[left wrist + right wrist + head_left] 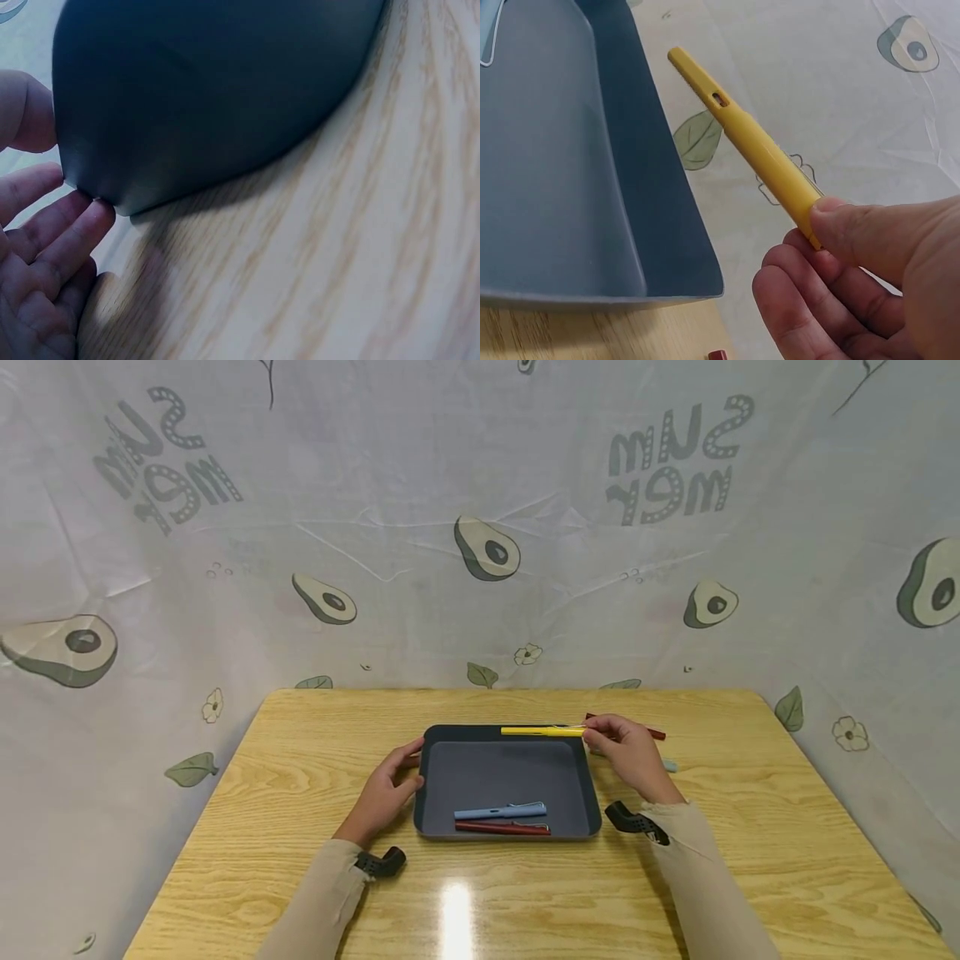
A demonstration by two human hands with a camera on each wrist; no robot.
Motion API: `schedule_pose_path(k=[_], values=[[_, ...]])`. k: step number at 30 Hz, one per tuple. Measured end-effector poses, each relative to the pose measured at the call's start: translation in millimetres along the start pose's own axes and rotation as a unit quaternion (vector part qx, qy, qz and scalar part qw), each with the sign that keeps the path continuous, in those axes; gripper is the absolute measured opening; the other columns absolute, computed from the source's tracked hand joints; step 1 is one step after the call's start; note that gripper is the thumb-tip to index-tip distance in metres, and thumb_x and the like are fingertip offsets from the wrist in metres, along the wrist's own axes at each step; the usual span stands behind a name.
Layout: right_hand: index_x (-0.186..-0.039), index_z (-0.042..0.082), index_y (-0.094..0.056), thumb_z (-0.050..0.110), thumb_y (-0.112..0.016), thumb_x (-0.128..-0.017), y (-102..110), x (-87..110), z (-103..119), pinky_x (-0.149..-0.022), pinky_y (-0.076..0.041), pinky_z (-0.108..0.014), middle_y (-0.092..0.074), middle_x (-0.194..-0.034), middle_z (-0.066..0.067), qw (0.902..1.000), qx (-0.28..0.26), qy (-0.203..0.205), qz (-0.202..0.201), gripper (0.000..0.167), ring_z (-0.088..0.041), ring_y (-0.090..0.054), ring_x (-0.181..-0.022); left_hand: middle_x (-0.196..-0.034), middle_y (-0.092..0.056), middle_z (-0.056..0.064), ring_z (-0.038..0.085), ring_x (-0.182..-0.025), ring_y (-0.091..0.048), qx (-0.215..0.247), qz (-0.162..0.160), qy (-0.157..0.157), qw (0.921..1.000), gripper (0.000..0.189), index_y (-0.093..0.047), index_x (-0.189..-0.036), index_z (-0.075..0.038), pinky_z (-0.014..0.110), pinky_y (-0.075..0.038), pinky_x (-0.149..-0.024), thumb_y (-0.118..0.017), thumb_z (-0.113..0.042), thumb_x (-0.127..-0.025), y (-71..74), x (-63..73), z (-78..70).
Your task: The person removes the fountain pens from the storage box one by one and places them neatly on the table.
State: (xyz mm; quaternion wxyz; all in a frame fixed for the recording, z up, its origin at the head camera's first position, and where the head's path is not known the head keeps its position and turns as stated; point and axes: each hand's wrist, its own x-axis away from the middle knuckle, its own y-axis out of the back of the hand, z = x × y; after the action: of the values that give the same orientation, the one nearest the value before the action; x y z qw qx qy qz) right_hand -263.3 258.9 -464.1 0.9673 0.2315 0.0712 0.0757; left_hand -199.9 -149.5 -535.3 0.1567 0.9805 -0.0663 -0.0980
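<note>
Left wall of tray [502, 777] touched by left hand [387, 792], fingers loosely extended. Pinched at one end by right hand [628, 753], right of centre: yellow pen [757, 154], capped, barrel windowed, near tray's upper rim.

The tray [502, 772] looks matt and smooth, the metal-clipped yellow pen [769, 161] smooth plastic, the surface [540, 893] wood-grained, glossy at the tray's six o'clock, the backdrop [405, 485] creased and cloth-like.

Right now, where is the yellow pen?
In the head view, the yellow pen is pinched in the right hand, seen against the tray's far wall, toward the right.
</note>
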Motion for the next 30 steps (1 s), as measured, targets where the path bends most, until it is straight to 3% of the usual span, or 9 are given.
schedule_pose_path(k=[8, 15, 23, 30], values=[[-0.126, 0.002, -0.070, 0.024, -0.065, -0.104, -0.3, 0.8, -5.6, -0.091, -0.057, -0.051, -0.072, -0.114, -0.019, 0.9999, -0.002, -0.002, -0.014, 0.031, -0.038, -0.069, -0.105, -0.155, -0.046, 0.023, 0.044, -0.136, -0.051, 0.013, -0.007, -0.016, 0.9998, 0.063, -0.041, -0.158, -0.003, 0.065, -0.036, -0.112, -0.062, 0.002, -0.098, -2.9, 1.4, 3.9], [-0.127, 0.001, -0.069, 0.027, -0.064, -0.104, 2.7, 0.6, -9.8, -0.093, -0.057, -0.048, -0.071, -0.118, -0.020, 0.9993, 0.006, -0.010, -0.036, 0.034, -0.037, -0.070, -0.107, -0.156, -0.048, 0.015, 0.036, -0.136, -0.053, 0.002, -0.005, -0.012, 0.9999, 0.061, -0.044, -0.158, -0.012, 0.060, -0.039, -0.112, -0.063, -0.004, -0.100, -1.5, 1.0, 4.1], [-0.129, -0.001, -0.068, 0.026, -0.062, -0.105, -0.7, 9.2, -14.9, -0.095, -0.057, -0.045, -0.069, -0.123, -0.023, 0.9979, -0.009, -0.011, -0.063, 0.037, -0.038, -0.069, -0.110, -0.154, -0.050, 0.014, 0.036, -0.136, -0.052, -0.021, -0.004, -0.032, 0.9993, 0.059, -0.045, -0.157, -0.014, 0.061, -0.037, -0.113, -0.063, -0.007, -0.101, -0.4, 5.1, 14.6], [-0.129, -0.002, -0.066, 0.023, -0.061, -0.106, -2.9, 18.1, -20.6, -0.092, -0.059, -0.036, -0.067, -0.122, -0.027, 0.9938, -0.037, -0.009, -0.104, 0.034, -0.024, -0.072, -0.103, -0.153, -0.051, 0.013, 0.034, -0.136, -0.051, -0.028, -0.002, -0.045, 0.9986, 0.060, -0.043, -0.158, -0.013, 0.058, -0.036, -0.115, -0.066, -0.013, -0.102, -0.5, 9.3, 20.7]])
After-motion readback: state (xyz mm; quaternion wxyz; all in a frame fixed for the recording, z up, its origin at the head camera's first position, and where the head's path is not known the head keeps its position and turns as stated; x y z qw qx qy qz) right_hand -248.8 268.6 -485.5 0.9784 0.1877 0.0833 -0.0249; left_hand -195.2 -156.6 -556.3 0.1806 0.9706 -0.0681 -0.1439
